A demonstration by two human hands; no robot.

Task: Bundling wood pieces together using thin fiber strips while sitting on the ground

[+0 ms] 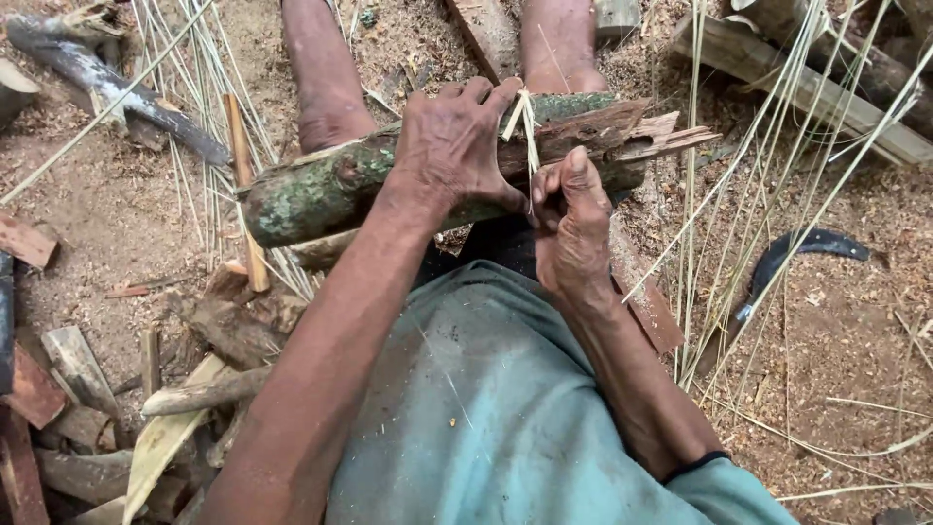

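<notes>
The left hand (pixel 452 146) lies over a mossy green, split wooden log (pixel 321 190) resting across the person's legs, fingers curled together on its top. The right hand (pixel 569 219) sits just beside it, fingers pinched shut on thin pale bamboo strips (pixel 526 122) that stand against the log. A dark curved sickle blade (pixel 807 243) lies well apart on the sawdust-covered ground (pixel 846 340); its handle is hard to make out.

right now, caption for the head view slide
Left hand steadies a mossy log while the right hand pinches thin strips.
</notes>
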